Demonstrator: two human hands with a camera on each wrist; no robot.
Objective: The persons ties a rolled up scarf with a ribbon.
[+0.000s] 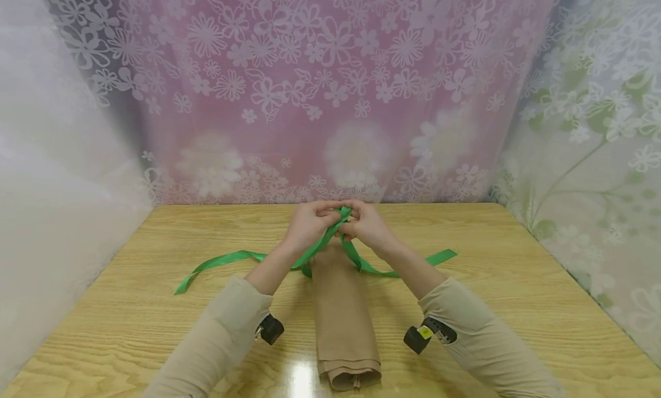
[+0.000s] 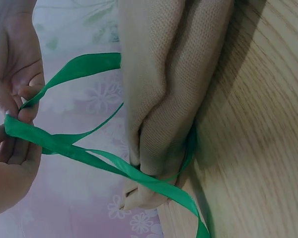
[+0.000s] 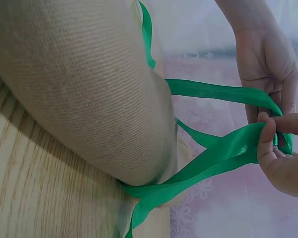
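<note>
A rolled tan cloth [image 1: 343,306] lies lengthwise on the table, its layered end facing me. Around its far part passes a green ribbon [image 1: 352,254], whose two tails spread left and right over the wood. Above the roll's far end, my left hand [image 1: 306,225] pinches the ribbon between thumb and fingers. Close against it, my right hand [image 1: 369,226] pinches the ribbon too. In the left wrist view the ribbon [image 2: 64,144] runs from the fingertips down to the cloth [image 2: 169,89]. The right wrist view shows ribbon strands [image 3: 213,153] crossing at the fingers; how they interlace there is partly hidden.
The wooden table [image 1: 129,306] extends to both sides of the roll. A pink flowered curtain [image 1: 320,100] hangs behind its far edge, with pale sheets at the left and right. Black wrist cameras [image 1: 271,329] sit on both forearms.
</note>
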